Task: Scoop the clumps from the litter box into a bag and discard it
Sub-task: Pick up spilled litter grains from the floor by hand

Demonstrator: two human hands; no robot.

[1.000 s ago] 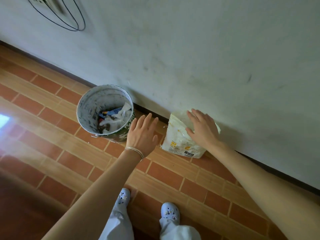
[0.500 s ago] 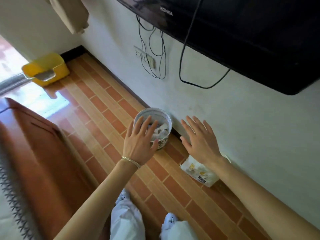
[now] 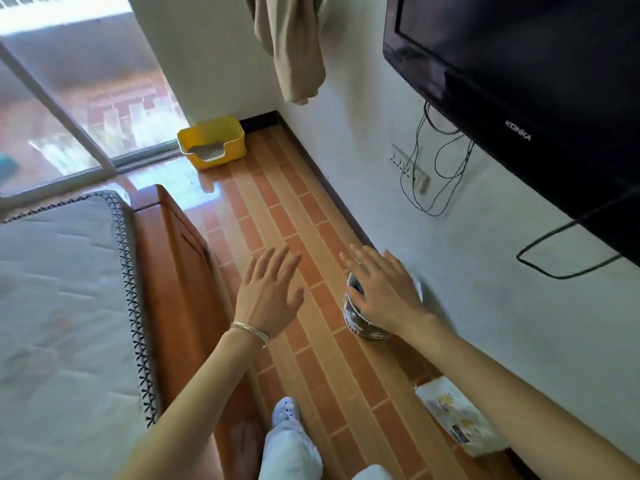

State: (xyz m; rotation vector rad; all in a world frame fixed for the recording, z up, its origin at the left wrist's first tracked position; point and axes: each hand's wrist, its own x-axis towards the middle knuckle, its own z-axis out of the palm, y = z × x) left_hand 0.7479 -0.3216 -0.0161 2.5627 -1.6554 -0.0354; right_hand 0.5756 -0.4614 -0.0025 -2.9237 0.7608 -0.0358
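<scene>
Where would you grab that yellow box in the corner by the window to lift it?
Likely by the rim of its two tall side walls, coming down from above. The yellow litter box sits upright and open-topped, tucked into the room's corner, so reaching in sideways looks tight. Its front edge dips low, giving less to hold there.

television (image 3: pixel 519 64) | bezel brand: "KONKA" | bag (image 3: pixel 457 422) print: unreadable
</scene>
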